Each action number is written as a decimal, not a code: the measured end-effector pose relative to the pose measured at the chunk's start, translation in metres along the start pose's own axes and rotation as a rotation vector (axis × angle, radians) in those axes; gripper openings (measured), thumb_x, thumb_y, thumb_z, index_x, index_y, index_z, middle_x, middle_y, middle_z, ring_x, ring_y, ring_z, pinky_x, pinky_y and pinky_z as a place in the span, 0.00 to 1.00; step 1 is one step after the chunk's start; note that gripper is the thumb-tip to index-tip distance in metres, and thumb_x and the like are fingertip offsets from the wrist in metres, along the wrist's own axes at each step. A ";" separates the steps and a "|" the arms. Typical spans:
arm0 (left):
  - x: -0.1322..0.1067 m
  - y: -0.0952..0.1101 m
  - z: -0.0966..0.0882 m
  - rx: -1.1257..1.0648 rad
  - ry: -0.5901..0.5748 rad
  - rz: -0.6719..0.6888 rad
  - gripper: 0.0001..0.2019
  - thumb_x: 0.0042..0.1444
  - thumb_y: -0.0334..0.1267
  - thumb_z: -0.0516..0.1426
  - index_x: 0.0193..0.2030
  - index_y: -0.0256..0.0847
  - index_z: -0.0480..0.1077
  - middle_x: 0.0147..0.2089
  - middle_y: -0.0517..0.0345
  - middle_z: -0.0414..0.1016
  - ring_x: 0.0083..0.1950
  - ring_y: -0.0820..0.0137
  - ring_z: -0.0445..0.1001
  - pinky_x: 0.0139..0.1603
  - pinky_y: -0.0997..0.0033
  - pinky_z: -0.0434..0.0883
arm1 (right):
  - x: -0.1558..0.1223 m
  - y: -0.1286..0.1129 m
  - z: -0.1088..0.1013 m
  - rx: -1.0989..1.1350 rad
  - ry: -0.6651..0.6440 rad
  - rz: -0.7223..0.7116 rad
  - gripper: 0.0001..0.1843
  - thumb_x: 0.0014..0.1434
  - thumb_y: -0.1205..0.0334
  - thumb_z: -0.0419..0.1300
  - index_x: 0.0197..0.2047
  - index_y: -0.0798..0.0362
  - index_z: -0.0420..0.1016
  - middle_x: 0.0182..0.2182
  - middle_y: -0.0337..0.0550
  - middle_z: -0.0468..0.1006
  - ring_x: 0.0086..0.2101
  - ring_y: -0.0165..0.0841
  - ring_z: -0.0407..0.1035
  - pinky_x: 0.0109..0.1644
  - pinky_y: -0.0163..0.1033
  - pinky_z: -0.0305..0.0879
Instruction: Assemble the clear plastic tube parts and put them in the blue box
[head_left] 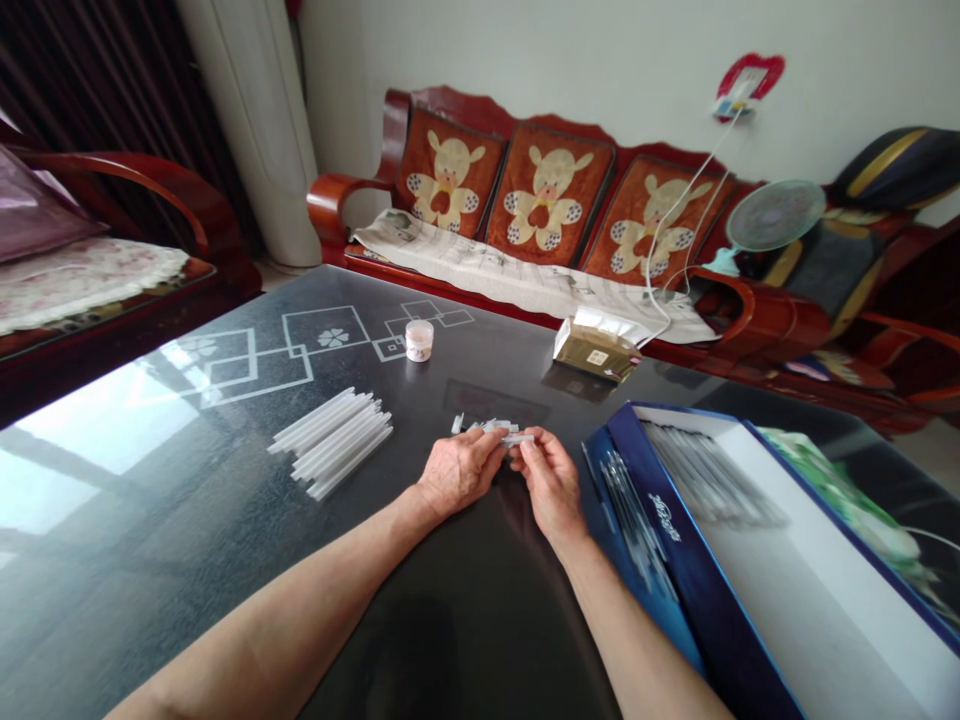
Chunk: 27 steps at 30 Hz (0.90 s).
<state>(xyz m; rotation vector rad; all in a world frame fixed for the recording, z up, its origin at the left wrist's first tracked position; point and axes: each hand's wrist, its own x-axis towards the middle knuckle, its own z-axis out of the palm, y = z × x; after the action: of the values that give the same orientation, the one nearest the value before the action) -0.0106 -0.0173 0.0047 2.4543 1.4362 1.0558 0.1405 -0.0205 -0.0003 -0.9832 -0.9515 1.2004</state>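
Observation:
My right hand [553,486] is closed, with thumb and fingers pinching a small whitish plastic piece [519,438]. Close beside it, my left hand [463,470] has its fingers bent together over the table; what they hold, if anything, is hidden. Several small white pieces [489,425] lie just beyond the left fingertips. To the left of my hands is a bundle of long white translucent tubes [334,440], lying side by side on the dark table [405,610].
At the right stands a blue box [675,560] with thin clear-and-dark sticks [712,475] inside; more sticks [637,525] lie along its left side. A small round tub [419,341] and a tissue box [596,345] sit farther back. Beyond the table is a wooden sofa [346,195].

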 end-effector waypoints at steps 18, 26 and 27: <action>0.001 0.003 -0.003 -0.005 -0.017 0.014 0.16 0.66 0.41 0.46 0.33 0.38 0.70 0.33 0.55 0.70 0.31 0.73 0.71 0.31 0.75 0.68 | -0.001 -0.003 0.000 -0.035 -0.009 0.037 0.16 0.49 0.54 0.68 0.40 0.51 0.78 0.34 0.40 0.80 0.30 0.29 0.72 0.37 0.38 0.72; -0.001 0.005 -0.003 0.110 0.021 0.060 0.18 0.66 0.40 0.45 0.30 0.39 0.69 0.30 0.57 0.69 0.29 0.74 0.70 0.29 0.76 0.66 | -0.005 -0.007 0.007 0.066 0.074 0.141 0.16 0.43 0.57 0.72 0.36 0.53 0.80 0.29 0.38 0.78 0.26 0.27 0.70 0.34 0.37 0.74; -0.001 0.005 -0.002 0.125 0.032 0.072 0.18 0.66 0.40 0.45 0.30 0.39 0.69 0.30 0.57 0.69 0.29 0.74 0.70 0.29 0.76 0.66 | -0.006 -0.007 0.008 0.084 0.086 0.152 0.16 0.42 0.57 0.72 0.36 0.53 0.80 0.29 0.38 0.78 0.26 0.27 0.70 0.34 0.37 0.74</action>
<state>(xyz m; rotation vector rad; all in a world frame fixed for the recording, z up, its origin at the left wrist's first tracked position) -0.0090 -0.0216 0.0077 2.6056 1.4767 1.0537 0.1339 -0.0260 0.0087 -1.0458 -0.7634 1.3032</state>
